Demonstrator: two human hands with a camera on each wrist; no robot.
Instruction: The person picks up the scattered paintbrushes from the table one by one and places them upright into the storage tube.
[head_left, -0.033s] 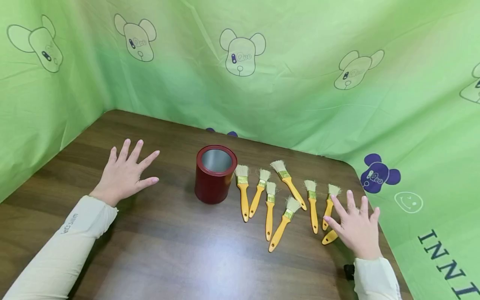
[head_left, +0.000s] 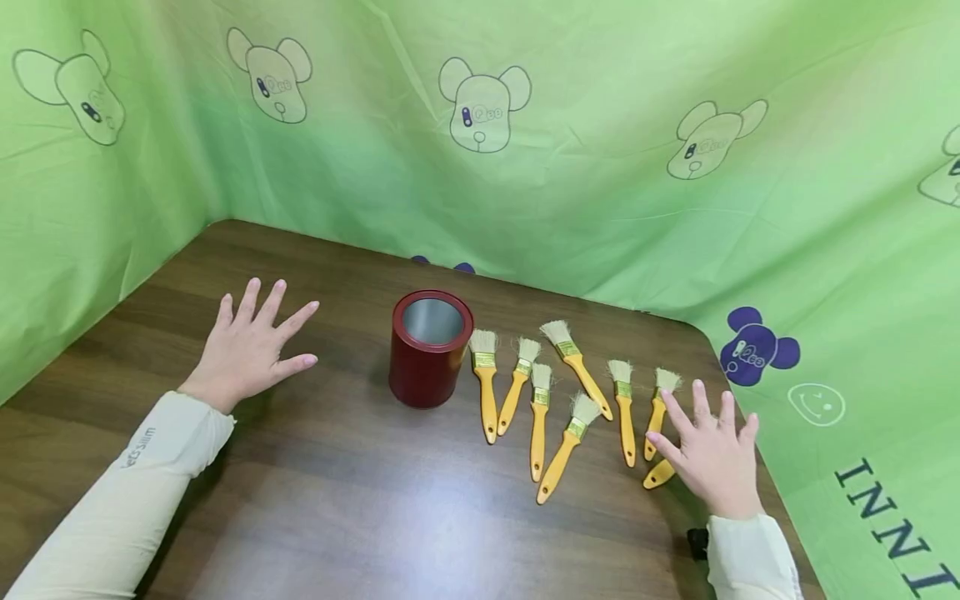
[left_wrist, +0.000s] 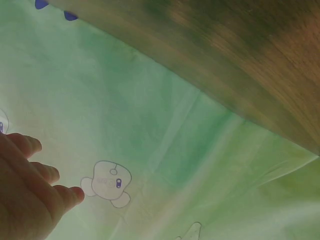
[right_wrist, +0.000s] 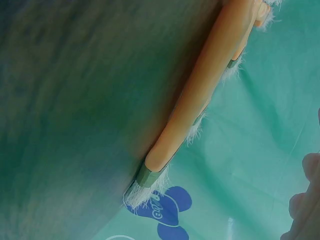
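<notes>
With fingers spread, my left hand [head_left: 243,354] is over the left side of the table, apart from any object. A dark red can [head_left: 426,371] with a silvery inside stands upright near the middle. Right of it lie several paintbrushes with yellow handles and pale bristles, among them a brush beside the can [head_left: 487,392], a slanted brush at the back [head_left: 577,367] and a front brush [head_left: 558,462]. My right hand [head_left: 716,462], fingers spread, is at the rightmost brushes and hides part of one handle [head_left: 660,475]. The right wrist view shows a brush [right_wrist: 200,90] close up.
The brown wooden table [head_left: 337,500] has rounded back corners. Green cloth [head_left: 360,167] printed with cartoon bear heads hangs around its back and sides. A small black object [head_left: 698,544] is beside the right cuff.
</notes>
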